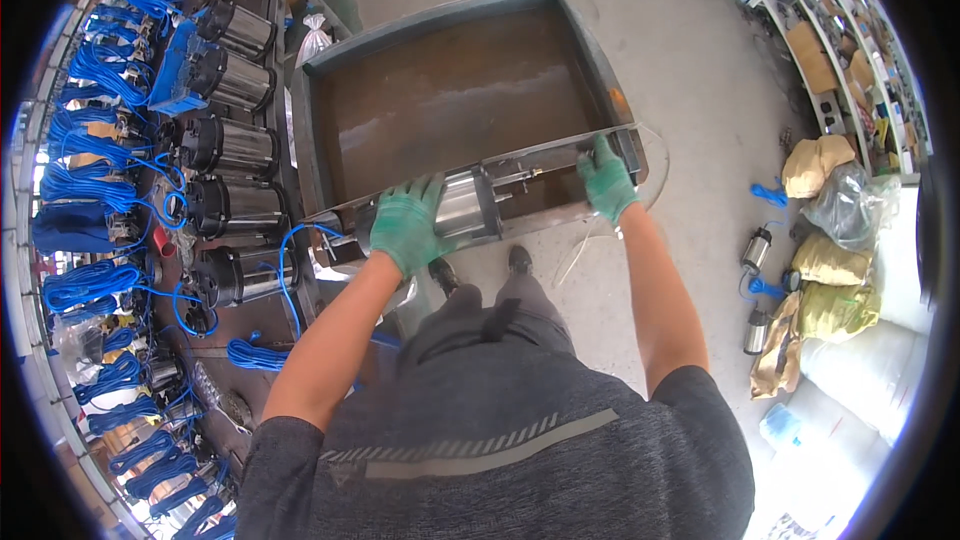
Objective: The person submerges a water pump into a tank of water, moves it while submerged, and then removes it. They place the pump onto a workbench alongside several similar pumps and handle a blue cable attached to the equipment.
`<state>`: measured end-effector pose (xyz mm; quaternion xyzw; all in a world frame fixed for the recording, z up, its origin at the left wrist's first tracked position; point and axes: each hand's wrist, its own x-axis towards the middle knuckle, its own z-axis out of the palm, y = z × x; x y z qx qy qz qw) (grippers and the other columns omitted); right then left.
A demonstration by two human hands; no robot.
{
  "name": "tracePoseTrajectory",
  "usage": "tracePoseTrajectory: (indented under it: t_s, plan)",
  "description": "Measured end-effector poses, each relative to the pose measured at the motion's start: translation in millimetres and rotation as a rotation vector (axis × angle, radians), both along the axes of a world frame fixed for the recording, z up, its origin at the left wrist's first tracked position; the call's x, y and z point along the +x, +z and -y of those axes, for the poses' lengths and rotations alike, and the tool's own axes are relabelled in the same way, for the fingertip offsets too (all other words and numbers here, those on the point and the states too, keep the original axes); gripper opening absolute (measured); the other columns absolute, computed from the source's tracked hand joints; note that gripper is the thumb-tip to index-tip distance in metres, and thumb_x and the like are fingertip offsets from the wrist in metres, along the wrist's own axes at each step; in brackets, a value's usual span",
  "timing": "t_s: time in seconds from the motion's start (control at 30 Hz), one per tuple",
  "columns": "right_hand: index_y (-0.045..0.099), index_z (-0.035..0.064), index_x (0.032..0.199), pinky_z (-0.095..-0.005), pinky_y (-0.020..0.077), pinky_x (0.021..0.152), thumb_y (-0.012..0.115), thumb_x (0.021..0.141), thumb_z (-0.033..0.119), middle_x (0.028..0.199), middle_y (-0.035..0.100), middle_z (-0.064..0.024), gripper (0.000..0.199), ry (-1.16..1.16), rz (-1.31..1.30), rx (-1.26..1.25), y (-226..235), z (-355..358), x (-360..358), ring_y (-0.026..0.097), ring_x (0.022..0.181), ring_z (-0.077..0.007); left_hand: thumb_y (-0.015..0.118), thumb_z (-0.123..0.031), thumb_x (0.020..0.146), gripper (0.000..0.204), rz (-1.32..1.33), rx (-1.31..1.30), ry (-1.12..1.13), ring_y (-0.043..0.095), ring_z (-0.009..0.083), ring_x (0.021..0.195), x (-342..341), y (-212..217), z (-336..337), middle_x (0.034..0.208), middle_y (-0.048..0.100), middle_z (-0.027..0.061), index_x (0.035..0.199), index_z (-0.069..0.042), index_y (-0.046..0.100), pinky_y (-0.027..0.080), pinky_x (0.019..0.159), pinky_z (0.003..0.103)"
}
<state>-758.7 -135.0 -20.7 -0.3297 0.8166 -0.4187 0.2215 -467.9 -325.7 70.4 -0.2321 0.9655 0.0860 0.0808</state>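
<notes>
A submersible pump (461, 202) with a shiny steel body lies sideways on a narrow ledge along the near side of a water-filled metal tank (430, 28). My left hand (405, 225), in a green knit glove, is wrapped over the pump's left part and hides its end there. Thin metal rods (516, 178) stick out from the pump's right end. My right hand (607, 182), gloved alike, touches the ledge near the tank's right corner. Its fingers are apart, with nothing visible in them. A blue cable (287, 275) runs from the pump's left side down to the left.
Several steel pumps (235, 145) stand in a row on the left bench, beside coiled blue cables (90, 185). Two small pumps (757, 250) are on the floor at right, near yellowish sacks (832, 260). Loaded shelves (815, 70) stand far right. A thin pale hose (578, 258) hangs below the tank.
</notes>
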Motion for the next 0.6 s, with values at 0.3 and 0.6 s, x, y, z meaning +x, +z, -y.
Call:
tracePoseTrajectory:
  t_s: [0.3,0.6]
  plan:
    - [0.06,0.0094,0.09,-0.027,0.0294,0.04,0.047,0.093,0.017,0.065,0.058,-0.0056,0.015,-0.189,0.971,-0.113,2.4,38.1,34.2,0.042,0.044,-0.0116,0.078,-0.065,0.068,0.105,0.068,-0.066,0.0,0.045,0.0343,0.134,-4.1,-0.1,-1.9,0.147,0.048,0.0142,0.146,-0.004,0.045,0.037,0.111,0.05]
    - [0.058,0.0107,0.082,-0.0268,0.0276,0.04,0.047,0.092,0.018,0.064,0.053,-0.0037,0.016,-0.163,1.04,-0.065,-1.3,45.0,28.9,0.042,0.045,-0.012,0.078,-0.064,0.068,0.106,-0.022,0.001,-0.025,0.049,0.0376,0.129,0.3,-9.9,5.2,0.144,0.051,0.0161,0.148,-0.004,0.043,0.038,0.108,0.05]
